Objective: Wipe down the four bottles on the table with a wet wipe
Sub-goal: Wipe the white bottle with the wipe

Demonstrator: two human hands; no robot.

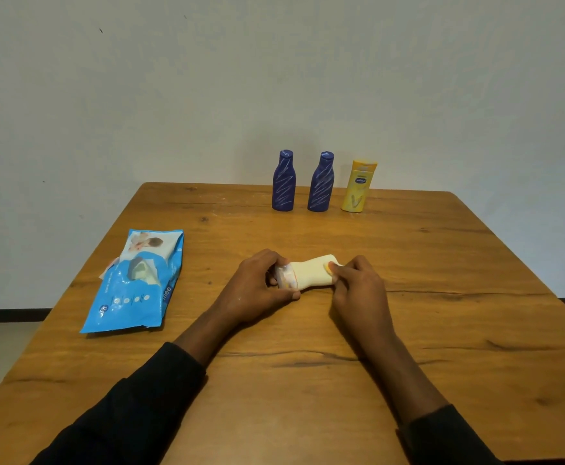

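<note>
- A wooden worktop fills the lower part of the view, with a plain pale wall behind it.
- At the left of the worktop a blue wet wipe pack lies flat. Its front flap is peeled open, and a light sheet shows in the opening.
- The left hand, coming out of a black sleeve, curls its fingers and thumb round the left end of the pale yellow bottle.
- Under those fingers a whitish wad covers that end of the bottle. I cannot tell whether it is a wipe or part of the bottle.
- The pale yellow bottle lies on its side near the middle of the worktop, held between both hands, well apart from the other three bottles.
- Near the far edge the first dark blue bottle stands upright with its cap on.
- Just beside it, not touching, the second dark blue bottle stands upright.
- The right hand grips the right end of the pale yellow bottle, with its thumb pressed on top.
- At the right end of the far row a yellow lotion bottle stands upright, near the second dark blue bottle but apart from it.
</note>
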